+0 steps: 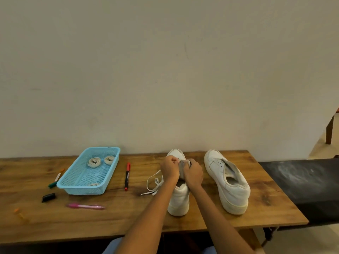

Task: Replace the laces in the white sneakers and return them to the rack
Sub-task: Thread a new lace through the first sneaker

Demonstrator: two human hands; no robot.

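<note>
Two white sneakers stand on the wooden table (128, 222), toes toward the wall. The left sneaker (178, 200) is under my hands. My left hand (169, 168) pinches a white lace (154, 186) at the eyelets, and the lace's loose end trails on the table to the left. My right hand (193, 173) grips the sneaker's tongue and upper from the right. The right sneaker (227, 182) stands apart with no lace in its eyelets. A blue mesh basket (88, 173) at the left holds two rolled-up laces (101, 161).
A red marker (127, 176) lies between the basket and the sneaker. A green marker (56, 178), a black cap (48, 197), a pink pen (86, 206) and orange bits (19, 213) lie at the left. A dark bench (302, 184) adjoins the table's right end.
</note>
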